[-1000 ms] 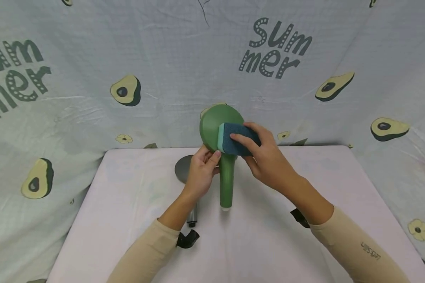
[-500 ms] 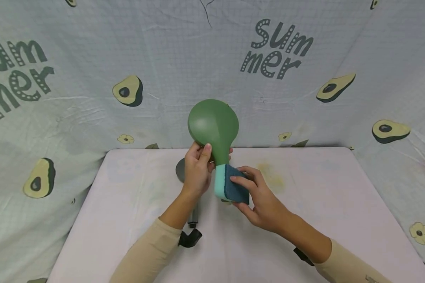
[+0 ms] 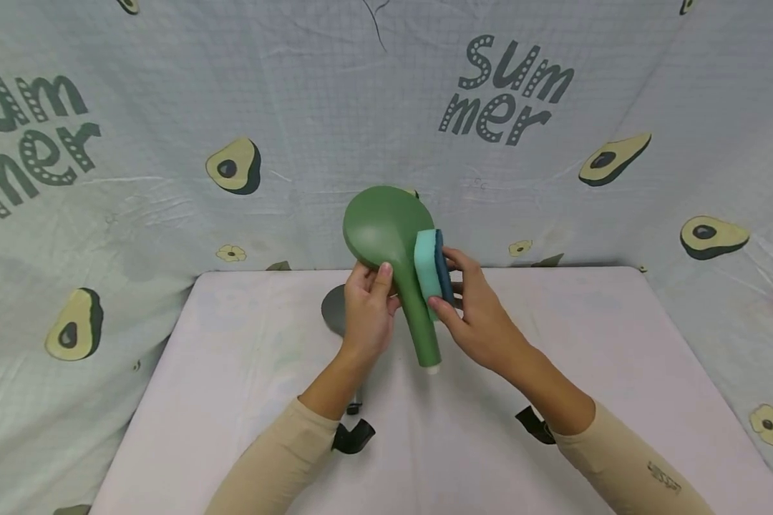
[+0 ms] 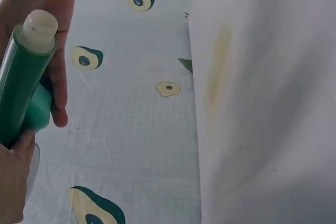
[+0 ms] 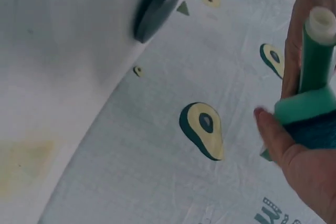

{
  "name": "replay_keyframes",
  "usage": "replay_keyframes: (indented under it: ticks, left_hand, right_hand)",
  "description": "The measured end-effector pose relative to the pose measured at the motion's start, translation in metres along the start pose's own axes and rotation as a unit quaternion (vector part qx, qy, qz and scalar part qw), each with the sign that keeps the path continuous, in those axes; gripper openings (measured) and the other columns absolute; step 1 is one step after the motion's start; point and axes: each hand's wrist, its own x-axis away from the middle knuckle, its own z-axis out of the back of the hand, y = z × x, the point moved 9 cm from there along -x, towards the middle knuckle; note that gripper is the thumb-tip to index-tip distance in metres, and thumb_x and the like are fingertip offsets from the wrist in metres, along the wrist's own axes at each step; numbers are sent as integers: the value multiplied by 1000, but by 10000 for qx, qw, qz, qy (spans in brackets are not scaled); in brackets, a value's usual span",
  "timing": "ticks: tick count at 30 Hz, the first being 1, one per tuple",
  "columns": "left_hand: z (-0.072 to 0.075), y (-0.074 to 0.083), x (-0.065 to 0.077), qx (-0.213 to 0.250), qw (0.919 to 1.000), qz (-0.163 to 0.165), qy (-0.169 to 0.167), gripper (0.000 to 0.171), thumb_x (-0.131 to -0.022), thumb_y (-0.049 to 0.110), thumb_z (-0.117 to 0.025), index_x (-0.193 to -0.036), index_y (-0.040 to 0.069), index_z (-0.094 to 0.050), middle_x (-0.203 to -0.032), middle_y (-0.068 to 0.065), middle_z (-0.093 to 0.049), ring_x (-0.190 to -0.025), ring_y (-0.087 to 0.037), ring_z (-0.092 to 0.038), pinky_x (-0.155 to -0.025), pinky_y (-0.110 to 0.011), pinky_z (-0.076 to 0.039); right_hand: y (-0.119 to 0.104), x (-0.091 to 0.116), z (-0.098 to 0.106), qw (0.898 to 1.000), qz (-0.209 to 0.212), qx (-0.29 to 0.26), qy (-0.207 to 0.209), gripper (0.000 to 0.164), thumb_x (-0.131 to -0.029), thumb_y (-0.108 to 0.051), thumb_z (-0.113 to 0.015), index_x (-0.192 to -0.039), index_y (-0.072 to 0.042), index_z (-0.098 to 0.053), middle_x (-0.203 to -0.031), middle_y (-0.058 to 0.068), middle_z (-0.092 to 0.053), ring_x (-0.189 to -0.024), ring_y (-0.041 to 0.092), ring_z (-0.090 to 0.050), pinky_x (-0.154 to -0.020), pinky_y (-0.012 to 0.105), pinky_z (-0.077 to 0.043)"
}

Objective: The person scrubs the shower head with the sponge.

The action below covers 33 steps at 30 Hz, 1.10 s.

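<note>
A green handheld shower head point(image 3: 386, 222) is up over the table, round head at the top and handle slanting down to the right. My left hand point(image 3: 368, 315) grips it at the neck, thumb on the near side. My right hand point(image 3: 483, 322) holds a sponge point(image 3: 427, 265), light teal on one face and dark blue on the other, against the right side of the neck. The handle's pale end point(image 4: 39, 30) shows in the left wrist view. In the right wrist view the sponge point(image 5: 304, 107) overlaps the green handle point(image 5: 316, 66).
A grey shower head point(image 3: 333, 309) lies on the white table point(image 3: 264, 357) behind my left hand, partly hidden by it. Black straps point(image 3: 354, 436) hang at both wrists. A printed cloth point(image 3: 335, 107) with avocados stands behind the table, and a yellowish stain point(image 5: 26, 163) marks the tabletop.
The sponge went from the round head down over the handle, then back up to the neck's right side, turned edge-on. The shower head has tilted, its handle end swinging right.
</note>
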Motion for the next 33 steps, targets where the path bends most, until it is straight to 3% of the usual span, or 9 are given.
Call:
replay_keyframes:
  ticks: [5, 10, 13, 16, 21, 26, 29, 33]
  left_hand:
    - [5, 12, -3, 168, 9991, -278, 272, 33, -111, 8, -40, -140, -8, -45, -122, -17, -65, -94, -19, -75, -81, -32, -64]
    - [2, 23, -6, 115, 9987, -497, -53, 38, -112, 12, -41, -145, -7, -42, -136, -28, -59, -102, -27, -77, -90, -41, -62]
    - [-1, 25, -6, 98, 9985, -498, -196, 39, -112, 14, -42, -146, -7, -40, -138, -29, -57, -103, -27, -76, -90, -41, -62]
    - [-2, 23, -5, 134, 9987, -444, -224, 38, -112, 12, -41, -146, -6, -40, -137, -26, -58, -103, -26, -76, -88, -38, -63]
    - [-2, 15, -2, 80, 9996, -262, -105, 33, -111, 8, -41, -142, -5, -42, -126, -15, -61, -98, -18, -73, -80, -32, -64]
    - [-2, 7, 0, -222, 9998, -8, 18, 33, -111, 6, -42, -142, -4, -41, -124, -12, -59, -98, -14, -68, -76, -30, -63]
    - [4, 7, -1, -371, 9990, 67, 240, 31, -111, 6, -42, -140, -4, -42, -123, -13, -59, -97, -14, -66, -74, -28, -62]
    - [14, 12, -5, -559, 9970, 9, 526, 32, -111, 9, -43, -140, -5, -43, -129, -22, -61, -100, -19, -72, -79, -28, -63]
  right_hand:
    - [11, 29, -21, 9956, -81, -706, -615, 67, -109, -19, -51, -160, -9, -9, -153, 24, -38, -127, 41, -59, -97, 52, -58]
    - [21, 62, -37, 9905, 141, -996, -942, 65, -107, -8, -50, -157, -3, -10, -150, 26, -40, -123, 37, -58, -95, 39, -59]
    - [21, 65, -37, 9901, 242, -1086, -859, 66, -105, -6, -52, -156, -5, -11, -149, 26, -40, -121, 38, -61, -94, 35, -59]
    - [17, 53, -31, 9913, 300, -1094, -674, 68, -105, -6, -54, -157, -8, -11, -151, 25, -38, -124, 43, -62, -94, 40, -60]
    - [8, 21, -13, 9970, 448, -604, -192, 71, -105, -11, -59, -160, -12, -13, -149, 21, -39, -126, 42, -62, -101, 53, -56]
    - [-1, -4, 2, 9974, 611, 335, 167, 74, -102, -14, -64, -160, -13, -19, -148, 21, -39, -129, 38, -58, -106, 54, -53]
    - [-4, -3, 2, 9931, 832, 825, 16, 74, -100, -16, -69, -158, -14, -24, -146, 21, -39, -128, 35, -54, -103, 53, -54]
    - [-5, 19, -10, 9810, 1429, 1237, -434, 67, -102, -28, -67, -156, -15, -31, -145, 19, -39, -126, 32, -52, -98, 50, -57]
